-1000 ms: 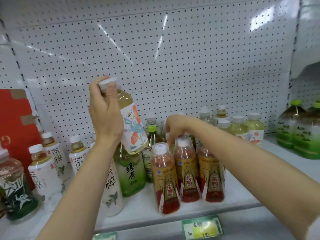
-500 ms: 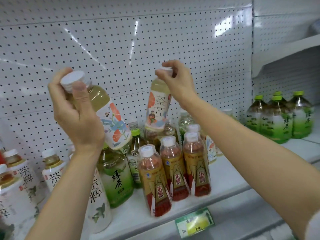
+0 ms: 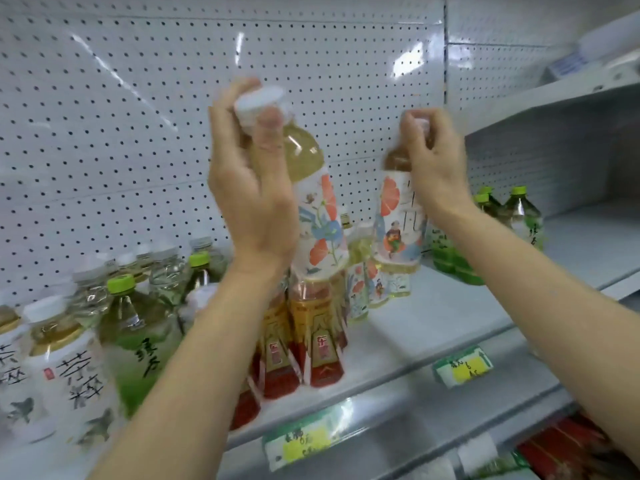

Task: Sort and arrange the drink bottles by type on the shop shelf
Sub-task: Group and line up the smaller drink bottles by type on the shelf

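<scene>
Holding two floral-label tea bottles up in front of the pegboard, one per hand, both clear of the shelf. My left hand has its grip curled round the neck and shoulder of the left floral bottle, thumb up against the white cap, bottle tilted with its base hanging above the red bottles. My right hand pinches the cap and neck of the right floral bottle, which hangs nearly upright just beside my other bottle, not touching as far as I can tell. Handling guess: full plastic bottles, moderately heavy, stiff at the neck, body squeezable, shrink label likely slick, so the neck or cap ring is the safe hold; dangling by the cap alone could swing or slip. More floral bottles stand below my right grip at the shelf back, about three, blurred, count unsure; that looks like the drop spot. Red-and-gold bottles under my left wrist: three visible, partly hidden by my forearm. White-label tea bottles far left of my left grip: two clear, maybe more cut off. Green-cap tea bottles left: two. Big green bottles beyond my right wrist: about three. Clear bottles behind: too blurred to count.
</scene>
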A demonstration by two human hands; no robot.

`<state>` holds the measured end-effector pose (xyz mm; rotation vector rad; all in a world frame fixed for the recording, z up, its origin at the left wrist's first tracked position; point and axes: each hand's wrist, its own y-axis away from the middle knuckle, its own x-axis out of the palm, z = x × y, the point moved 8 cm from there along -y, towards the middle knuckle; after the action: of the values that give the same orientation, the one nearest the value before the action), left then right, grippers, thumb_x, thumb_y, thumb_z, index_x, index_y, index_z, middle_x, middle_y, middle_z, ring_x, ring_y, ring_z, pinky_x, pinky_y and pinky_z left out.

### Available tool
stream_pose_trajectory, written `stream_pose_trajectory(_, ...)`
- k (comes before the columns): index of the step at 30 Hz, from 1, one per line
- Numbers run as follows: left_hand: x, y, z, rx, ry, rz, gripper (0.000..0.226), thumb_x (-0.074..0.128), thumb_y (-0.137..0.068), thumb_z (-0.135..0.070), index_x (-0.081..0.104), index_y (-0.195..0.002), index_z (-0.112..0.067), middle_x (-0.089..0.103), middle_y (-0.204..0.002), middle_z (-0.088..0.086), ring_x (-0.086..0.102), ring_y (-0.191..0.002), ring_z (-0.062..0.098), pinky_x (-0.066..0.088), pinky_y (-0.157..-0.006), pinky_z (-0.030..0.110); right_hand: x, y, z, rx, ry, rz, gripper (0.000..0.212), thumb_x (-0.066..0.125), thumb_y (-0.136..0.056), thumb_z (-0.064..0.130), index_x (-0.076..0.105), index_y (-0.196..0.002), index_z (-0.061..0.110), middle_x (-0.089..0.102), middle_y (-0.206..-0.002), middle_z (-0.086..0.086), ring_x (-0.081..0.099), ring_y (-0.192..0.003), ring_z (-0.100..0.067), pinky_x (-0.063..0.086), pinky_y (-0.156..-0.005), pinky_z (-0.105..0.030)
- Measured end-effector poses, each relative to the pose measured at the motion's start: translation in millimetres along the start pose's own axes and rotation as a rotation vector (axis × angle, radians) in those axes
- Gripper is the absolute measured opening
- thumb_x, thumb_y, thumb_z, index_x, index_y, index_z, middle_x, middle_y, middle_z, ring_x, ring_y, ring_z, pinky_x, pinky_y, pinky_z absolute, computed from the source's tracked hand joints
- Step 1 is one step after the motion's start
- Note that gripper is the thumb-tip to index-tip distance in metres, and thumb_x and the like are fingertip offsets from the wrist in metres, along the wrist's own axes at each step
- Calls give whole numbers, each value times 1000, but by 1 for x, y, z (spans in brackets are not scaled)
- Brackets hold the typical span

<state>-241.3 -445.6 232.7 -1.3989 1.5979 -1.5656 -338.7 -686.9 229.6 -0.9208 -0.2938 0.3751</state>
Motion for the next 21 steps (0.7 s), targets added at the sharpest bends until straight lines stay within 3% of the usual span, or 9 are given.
stream_pose_trajectory(3, 62, 55, 22, -177, -105, 120, 40, 40, -103, -43, 56, -127, -15, 68, -109, 0, 67, -94, 17, 56, -81, 42, -25, 11, -54, 47, 61, 64, 29, 50, -100, 33, 57, -120, 13, 66, -89, -2, 68, -82, -8, 58, -75, -34)
stream_pose_trajectory(8, 119, 140, 120, -417, -310, 241, 42, 33, -104, -41, 49, -135, -18, 63, -119, 4, 60, -105, 22, 50, -91, 46, -49, 26, -136, 72, 139, 186, 20, 51, -100, 32, 55, -117, 24, 67, -104, -7, 66, -96, -20, 54, -84, -38)
stream_pose_trajectory(13, 138, 187, 181, -634, -339, 265, 37, 34, -108, -33, 41, -142, -21, 53, -132, -3, 52, -120, 14, 45, -100, 30, -50, 28, -189, 57, 158, 280, 25, 48, -98, 45, 52, -118, 32, 66, -109, -1, 64, -102, -18, 51, -90, -44)
stream_pose_trajectory(17, 151, 198, 194, -631, -363, 310, 43, 32, -107, -37, 37, -146, -18, 48, -140, 1, 46, -128, 14, 39, -107, 31, -38, 27, -216, 40, 138, 330, 25, 48, -99, 41, 53, -120, 28, 61, -112, 3, 63, -103, -20, 51, -89, -49)
stream_pose_trajectory(19, 160, 197, 193, -620, -353, 351, 40, 32, -108, -35, 38, -143, -17, 49, -133, -5, 46, -121, 5, 38, -102, 19, -35, 27, -227, 45, 114, 328, 29, 46, -98, 47, 52, -120, 30, 59, -114, 6, 63, -103, -20, 51, -89, -49)
stream_pose_trajectory(21, 169, 196, 195, -598, -374, 414, 35, 33, -107, -36, 39, -138, -20, 49, -122, -10, 48, -112, 3, 42, -97, 21, -31, 26, -234, 33, 107, 321, 31, 44, -97, 49, 52, -121, 31, 59, -116, 6, 63, -103, -19, 51, -89, -48)
